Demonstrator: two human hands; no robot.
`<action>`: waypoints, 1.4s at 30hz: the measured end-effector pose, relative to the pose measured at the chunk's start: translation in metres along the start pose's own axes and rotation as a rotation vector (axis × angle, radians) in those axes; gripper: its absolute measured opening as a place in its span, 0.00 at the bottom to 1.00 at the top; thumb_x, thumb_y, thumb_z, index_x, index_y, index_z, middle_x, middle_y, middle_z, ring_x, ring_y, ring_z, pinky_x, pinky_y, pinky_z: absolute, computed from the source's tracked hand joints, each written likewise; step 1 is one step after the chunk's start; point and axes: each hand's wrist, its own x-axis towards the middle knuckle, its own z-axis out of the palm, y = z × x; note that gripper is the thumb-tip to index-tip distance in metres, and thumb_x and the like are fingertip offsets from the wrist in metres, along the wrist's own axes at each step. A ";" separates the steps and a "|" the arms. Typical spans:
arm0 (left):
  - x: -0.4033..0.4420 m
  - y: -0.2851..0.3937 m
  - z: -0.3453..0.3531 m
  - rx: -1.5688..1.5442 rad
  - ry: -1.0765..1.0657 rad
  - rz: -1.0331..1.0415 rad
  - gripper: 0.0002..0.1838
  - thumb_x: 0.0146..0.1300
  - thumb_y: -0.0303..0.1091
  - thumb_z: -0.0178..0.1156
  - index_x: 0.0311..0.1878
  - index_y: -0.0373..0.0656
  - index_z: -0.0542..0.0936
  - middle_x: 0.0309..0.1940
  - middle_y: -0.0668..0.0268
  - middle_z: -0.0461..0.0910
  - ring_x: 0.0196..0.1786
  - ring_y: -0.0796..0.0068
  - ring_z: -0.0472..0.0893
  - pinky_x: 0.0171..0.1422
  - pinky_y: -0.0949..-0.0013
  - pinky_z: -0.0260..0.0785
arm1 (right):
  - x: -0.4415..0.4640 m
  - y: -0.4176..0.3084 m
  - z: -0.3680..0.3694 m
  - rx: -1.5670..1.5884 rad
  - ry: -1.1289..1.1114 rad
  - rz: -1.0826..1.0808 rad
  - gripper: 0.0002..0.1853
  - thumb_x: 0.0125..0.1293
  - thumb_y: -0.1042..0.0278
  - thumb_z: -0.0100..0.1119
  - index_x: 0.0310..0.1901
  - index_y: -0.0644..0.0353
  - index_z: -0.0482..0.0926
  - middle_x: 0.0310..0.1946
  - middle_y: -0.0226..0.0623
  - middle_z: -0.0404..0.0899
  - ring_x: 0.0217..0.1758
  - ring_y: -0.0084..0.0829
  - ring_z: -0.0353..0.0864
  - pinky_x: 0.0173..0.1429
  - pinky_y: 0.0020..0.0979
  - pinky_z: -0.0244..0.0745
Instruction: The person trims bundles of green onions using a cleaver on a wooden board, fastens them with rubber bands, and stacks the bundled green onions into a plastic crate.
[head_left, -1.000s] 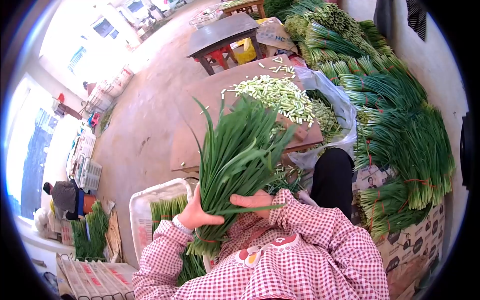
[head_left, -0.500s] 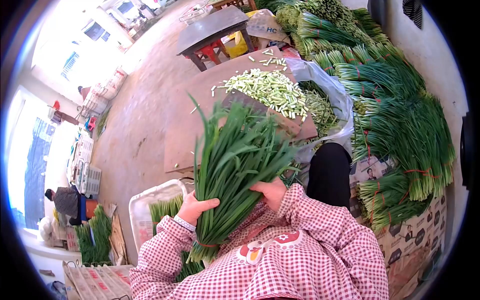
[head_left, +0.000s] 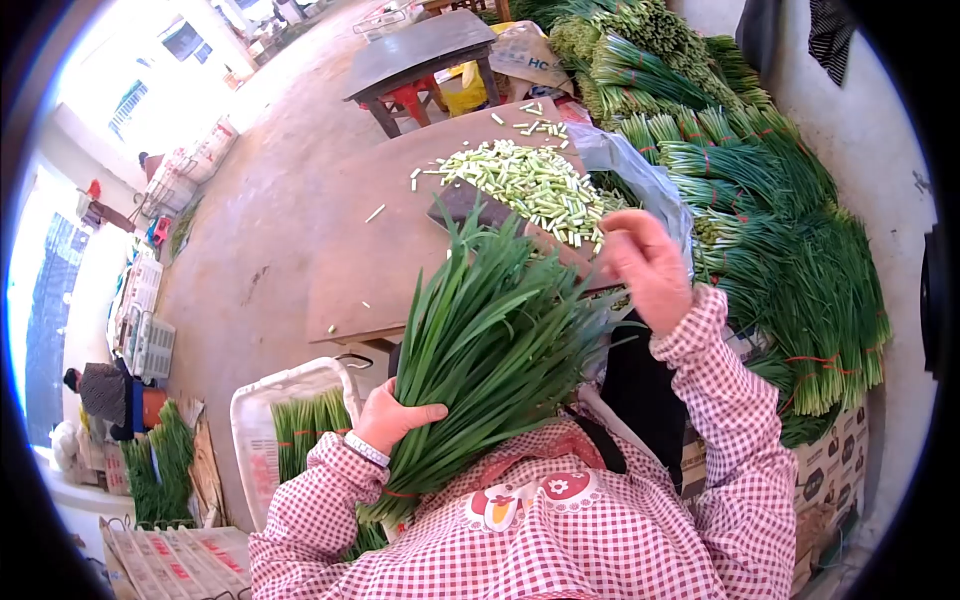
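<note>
My left hand point(head_left: 392, 418) is closed around a bunch of green garlic chives point(head_left: 490, 330), thumb across the leaves. A red band point(head_left: 400, 493) circles the stems near their cut ends, against my checked apron. The leaf tips fan out toward the board. My right hand point(head_left: 650, 268) is raised beside the tips at the right, off the bunch. Its fingers are curled together and slightly blurred; what they pinch, if anything, I cannot make out.
Chopped stem ends point(head_left: 530, 185) lie on a brown board point(head_left: 370, 255) beside a dark blade point(head_left: 470, 205). A white crate point(head_left: 255, 440) with chive bundles stands left. Many banded bundles point(head_left: 800, 270) are heaped right, past a plastic bag point(head_left: 630, 160). Another person point(head_left: 105, 390) is far left.
My right hand has left the lower part of the bunch and moved up and to the right, past the leaf tips. My left hand keeps its hold.
</note>
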 end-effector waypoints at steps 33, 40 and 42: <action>-0.035 -0.012 0.008 -0.170 0.274 0.220 0.29 0.49 0.17 0.66 0.57 0.36 0.71 0.49 0.60 0.79 0.49 0.69 0.80 0.58 0.65 0.72 | -0.070 0.064 0.151 0.631 -0.078 0.740 0.31 0.61 0.68 0.64 0.64 0.63 0.62 0.52 0.39 0.77 0.56 0.33 0.74 0.59 0.37 0.71; -0.037 -0.011 -0.029 -0.337 0.184 0.037 0.21 0.57 0.21 0.60 0.56 0.35 0.72 0.48 0.59 0.80 0.47 0.66 0.81 0.53 0.63 0.76 | -0.098 0.066 0.143 0.825 0.011 0.809 0.24 0.54 0.82 0.63 0.55 0.65 0.73 0.50 0.40 0.78 0.52 0.36 0.78 0.58 0.36 0.72; -0.031 -0.015 -0.031 -0.349 0.192 0.034 0.21 0.57 0.21 0.60 0.56 0.36 0.72 0.48 0.59 0.80 0.47 0.66 0.81 0.52 0.62 0.76 | -0.098 0.074 0.144 0.872 0.057 0.943 0.24 0.54 0.83 0.62 0.56 0.65 0.73 0.50 0.41 0.79 0.52 0.37 0.78 0.59 0.37 0.72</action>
